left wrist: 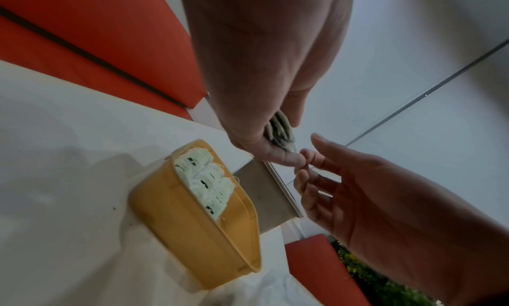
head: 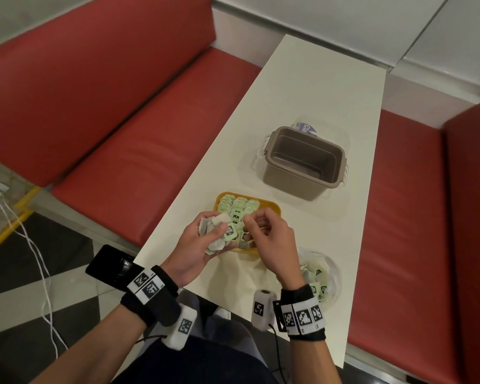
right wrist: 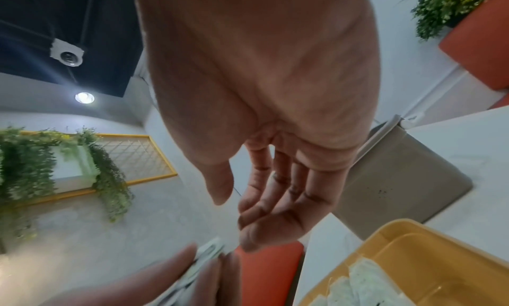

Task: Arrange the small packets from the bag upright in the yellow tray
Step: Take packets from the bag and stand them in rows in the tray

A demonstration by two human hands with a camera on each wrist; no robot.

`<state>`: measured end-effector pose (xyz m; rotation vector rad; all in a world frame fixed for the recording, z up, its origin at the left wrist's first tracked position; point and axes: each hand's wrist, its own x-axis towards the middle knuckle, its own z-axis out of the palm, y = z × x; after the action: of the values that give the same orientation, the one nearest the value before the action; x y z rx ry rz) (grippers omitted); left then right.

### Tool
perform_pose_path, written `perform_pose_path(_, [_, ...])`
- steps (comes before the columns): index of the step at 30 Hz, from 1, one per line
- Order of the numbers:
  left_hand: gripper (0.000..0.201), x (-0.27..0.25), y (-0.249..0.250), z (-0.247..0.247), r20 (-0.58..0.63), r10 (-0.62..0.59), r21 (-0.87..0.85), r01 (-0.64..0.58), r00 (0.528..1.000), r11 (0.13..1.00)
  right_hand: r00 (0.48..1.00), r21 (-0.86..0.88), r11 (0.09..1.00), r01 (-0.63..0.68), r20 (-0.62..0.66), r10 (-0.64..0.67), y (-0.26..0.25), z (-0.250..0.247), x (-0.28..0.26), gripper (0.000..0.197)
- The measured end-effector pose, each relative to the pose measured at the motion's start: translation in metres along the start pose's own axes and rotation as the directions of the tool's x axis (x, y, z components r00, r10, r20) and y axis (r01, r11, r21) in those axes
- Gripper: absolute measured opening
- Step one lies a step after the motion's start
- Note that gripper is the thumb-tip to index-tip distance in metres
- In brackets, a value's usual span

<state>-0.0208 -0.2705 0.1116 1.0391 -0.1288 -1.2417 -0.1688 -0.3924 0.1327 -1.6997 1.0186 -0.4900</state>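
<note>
The yellow tray [head: 272, 207] sits on the white worktop [head: 316, 87] with green-labelled packets [head: 239, 207] standing upright in three rows that fill its far part; its long axis runs from the person toward the far end of the worktop. Beyond it stands a grey-brown bin [head: 305, 164], open, with nothing showing inside. Near the right wrist lies the clear plastic bag [head: 323, 275] with more packets in it. The left hand [head: 197, 245] hovers over the tray's near left corner, its fingers curled round a bunch of packets [head: 219, 231], lying at mixed angles. The right hand [head: 269, 236] is beside it over the tray, fingertips [head: 248, 223] loosely curled near the bunch; whether they pinch anything cannot be told.
</note>
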Motion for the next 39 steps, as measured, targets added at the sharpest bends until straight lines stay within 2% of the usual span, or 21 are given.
perform_pose_path(4, [0.028,0.0,0.0,0.007,0.017,0.042,0.009,-0.042,0.999,0.999,0.997,-0.018,0.998,-0.061,0.048,0.062,-0.006,0.006,-0.01,0.035])
perform_pose_path(8, [0.029,0.002,-0.003,0.008,0.022,0.049,0.023,-0.049,0.999,0.999,0.987,0.211,0.968,-0.132,0.119,0.109,-0.01,0.011,-0.014,0.026])
perform_pose_path(10, [0.031,0.003,-0.005,0.006,0.013,0.043,0.04,-0.044,0.999,0.998,0.989,0.268,0.954,-0.138,0.094,0.116,-0.008,0.011,-0.013,0.02])
perform_pose_path(12, [0.031,0.003,-0.008,0.003,0.001,0.038,0.084,-0.038,0.999,0.996,0.993,0.254,0.96,-0.115,0.042,0.108,-0.006,0.007,-0.01,0.017])
perform_pose_path(14, [0.03,0.003,-0.011,-0.002,-0.014,0.019,0.152,-0.017,1.0,0.988,0.999,0.19,0.981,-0.045,-0.018,0.049,-0.007,0.002,-0.006,0.013])
perform_pose_path(16, [0.025,0.004,-0.014,-0.009,-0.037,0.002,0.219,0.006,0.999,0.976,0.992,-0.02,0.995,0.093,-0.085,-0.094,-0.007,-0.007,-0.001,0.008])
perform_pose_path(17, [0.024,0.005,-0.015,-0.012,-0.05,-0.004,0.251,0.016,0.999,0.968,0.982,-0.153,0.976,0.157,-0.082,-0.171,-0.007,-0.011,0.001,0.005])
perform_pose_path(19, [0.024,0.007,-0.017,-0.016,-0.053,-0.005,0.315,0.022,0.999,0.949,0.968,-0.34,0.909,0.242,0.016,-0.251,-0.009,-0.016,0.005,0.007])
perform_pose_path(23, [0.028,0.009,-0.022,-0.014,0.006,-0.001,0.428,-0.002,1.0,0.904,0.956,-0.487,0.833,0.262,0.25,-0.154,-0.014,-0.014,0.007,0.019])
perform_pose_path(25, [0.026,0.011,-0.024,-0.011,0.039,0.015,0.473,-0.032,0.999,0.881,0.942,-0.52,0.81,0.27,0.317,-0.11,-0.018,-0.012,0.009,0.024])
perform_pose_path(27, [0.015,0.012,-0.027,-0.008,0.053,0.036,0.507,-0.058,0.998,0.86,0.935,-0.499,0.818,0.285,0.332,-0.123,-0.019,-0.01,0.011,0.024])
perform_pose_path(29, [0.012,0.013,-0.028,-0.006,0.048,0.048,0.498,-0.066,0.998,0.865,0.948,-0.446,0.851,0.276,0.273,-0.164,-0.017,-0.008,0.011,0.021])
perform_pose_path(32, [0.018,0.016,-0.027,-0.004,0.015,0.065,0.428,-0.066,0.998,0.902,0.976,-0.347,0.914,0.209,0.135,-0.172,-0.009,-0.005,0.008,0.021])
perform_pose_path(36, [0.018,0.018,-0.028,-0.007,-0.025,0.093,0.419,-0.075,0.995,0.905,0.992,-0.168,0.981,0.101,-0.056,-0.112,0.005,-0.001,0.002,0.025])
perform_pose_path(39, [0.013,0.019,-0.027,-0.017,-0.117,0.163,0.468,-0.09,0.98,0.879,0.979,-0.129,0.991,0.026,-0.197,-0.051,0.015,-0.001,0.006,0.029])
